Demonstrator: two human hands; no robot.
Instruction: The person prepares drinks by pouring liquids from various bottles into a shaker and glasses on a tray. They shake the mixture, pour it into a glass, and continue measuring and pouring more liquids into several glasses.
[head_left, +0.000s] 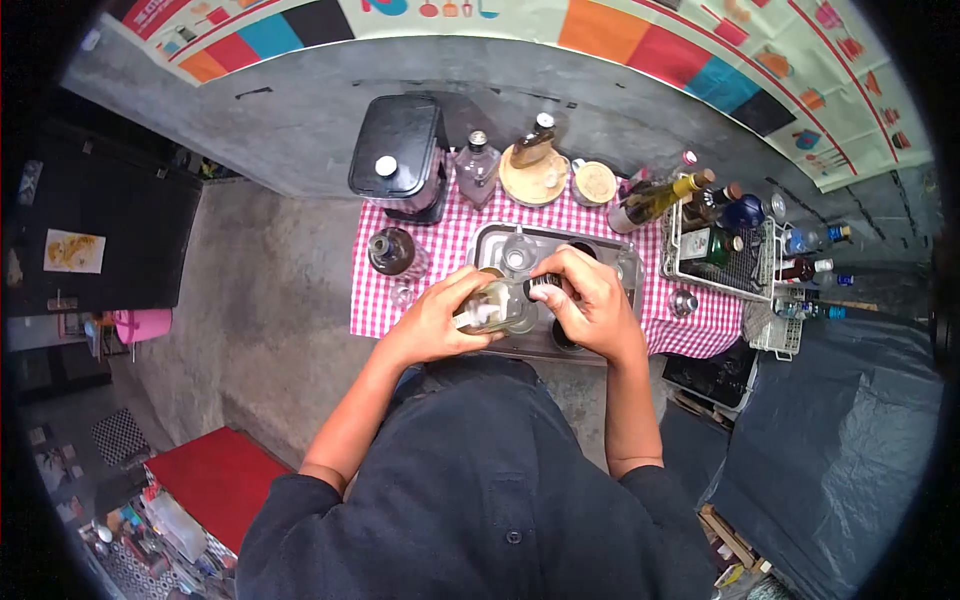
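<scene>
My left hand (437, 322) is wrapped round a clear glass bottle (490, 308), tilted with its neck toward the right. The fingers of my right hand (592, 300) are closed on a dark cap (541, 287) at the bottle's mouth. Whether the cap touches the neck is hard to tell. Beneath both hands lies a metal tray (487, 238) with a clear glass vessel (519, 252) and dark round items, partly hidden by my hands. A dark brown bottle (393, 251) stands left of the tray, near my left hand.
On the checkered cloth (372, 311) stand a black-lidded dispenser (396, 150), a clear bottle (478, 170), a round wooden board (520, 185) bearing an amber bottle, and a cup (594, 183). At the right, a wire basket (721, 283) holds several bottles. A grey wall rises behind.
</scene>
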